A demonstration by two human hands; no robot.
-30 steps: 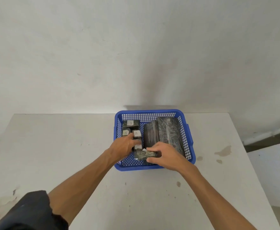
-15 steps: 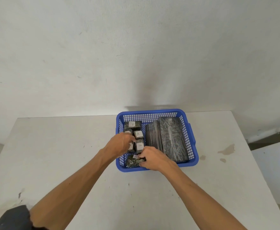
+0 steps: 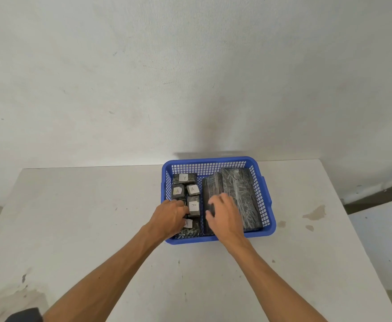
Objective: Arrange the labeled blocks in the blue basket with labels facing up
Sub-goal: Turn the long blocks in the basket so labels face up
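The blue basket (image 3: 268,231) stands at the table's far middle. Several small dark blocks with white "A" labels facing up lie in its left half: one at the back (image 3: 184,178), two side by side (image 3: 177,191) (image 3: 193,189), a longer one (image 3: 193,206) and one at the front (image 3: 188,223). My left hand (image 3: 169,217) reaches in from the left, its fingers curled on a small block that it mostly hides. My right hand (image 3: 225,214) lies with its fingers apart over the near part of a narrow dark slab (image 3: 211,187). A wider slab (image 3: 239,189) lies beside it.
The basket sits on a white table (image 3: 97,217) against a pale wall. Brown stains (image 3: 315,213) mark the table to the right of the basket. The table's right edge (image 3: 357,231) drops to the floor.
My right hand has let go of the front block, which now lies label up, and has moved right and back onto the narrow slab. My left hand stays among the small blocks.
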